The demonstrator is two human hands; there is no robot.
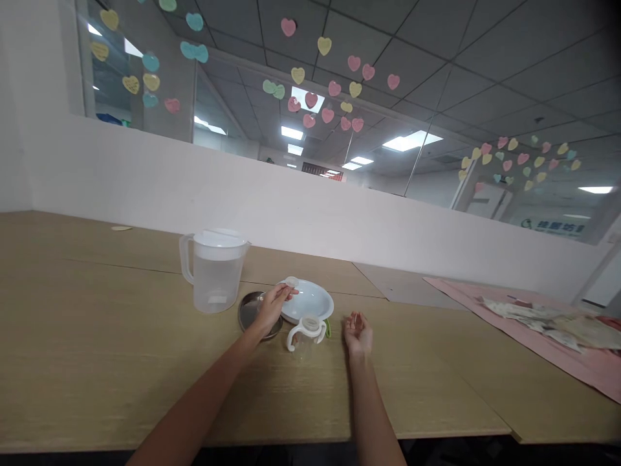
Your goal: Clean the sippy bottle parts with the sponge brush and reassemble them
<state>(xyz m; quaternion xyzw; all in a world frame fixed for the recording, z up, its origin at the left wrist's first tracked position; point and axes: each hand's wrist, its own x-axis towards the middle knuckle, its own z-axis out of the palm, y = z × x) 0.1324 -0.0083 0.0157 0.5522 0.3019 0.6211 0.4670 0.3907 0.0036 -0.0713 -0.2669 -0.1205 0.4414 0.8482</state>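
My left hand (274, 309) reaches over the metal dish (248, 312) to the white bowl (315, 301). Its fingers are closed on a small clear, rounded piece (292, 281), whose kind I cannot make out, above the bowl's left rim. In front of the bowl stands a clear baby bottle (304, 349) with a white two-handled collar, upright and uncapped at the top. A bit of a green strap or handle (328, 329) shows just behind its right handle. To the right of the bottle, my right hand (358, 332) rests palm up, fingers loosely curled and apart, holding nothing visible.
A lidded translucent pitcher (217, 275) stands left of the dish. On the right, a pink cloth (466, 294) carries crumpled fabric pieces (538, 320). A small pale flat piece (121, 228) lies at the back left. Behind the wooden table (436, 382) rises a white wall (291, 213) with windows.
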